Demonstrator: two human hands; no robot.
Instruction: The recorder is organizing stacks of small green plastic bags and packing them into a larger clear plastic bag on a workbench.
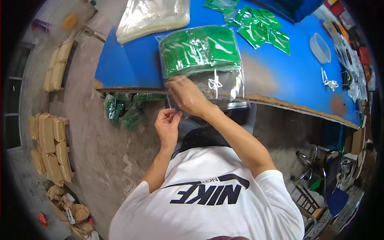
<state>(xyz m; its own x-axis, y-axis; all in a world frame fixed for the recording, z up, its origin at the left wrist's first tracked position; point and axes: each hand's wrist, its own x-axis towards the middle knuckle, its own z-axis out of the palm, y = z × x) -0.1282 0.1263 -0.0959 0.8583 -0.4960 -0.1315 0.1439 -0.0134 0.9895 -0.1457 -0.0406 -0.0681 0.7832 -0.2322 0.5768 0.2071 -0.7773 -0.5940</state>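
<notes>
At far left of the frame, two stacks of tan sacks [47, 136], one above the other. Left of centre, several green packs [132, 116] below the edge of the one blue surface [136, 66], too overlapped to count. At top, left of centre, one pile of clear bags [154, 18]. Near mid-frame, two grips: left grip [167, 127] with thumb and fingertips together, clamped on the loose plastic edge of the one filled bag [226, 82]; right grip [188, 96] just above, blurred, against the same bag's left side, cannot tell whether clamped. At upper centre, that bag, flat on the surface, tightly layered with green packets [192, 50]. At upper right, at least six loose packets [255, 35], one blue bin [296, 10], one white tub [320, 48]. At lower right, one blue chair [337, 200].
</notes>
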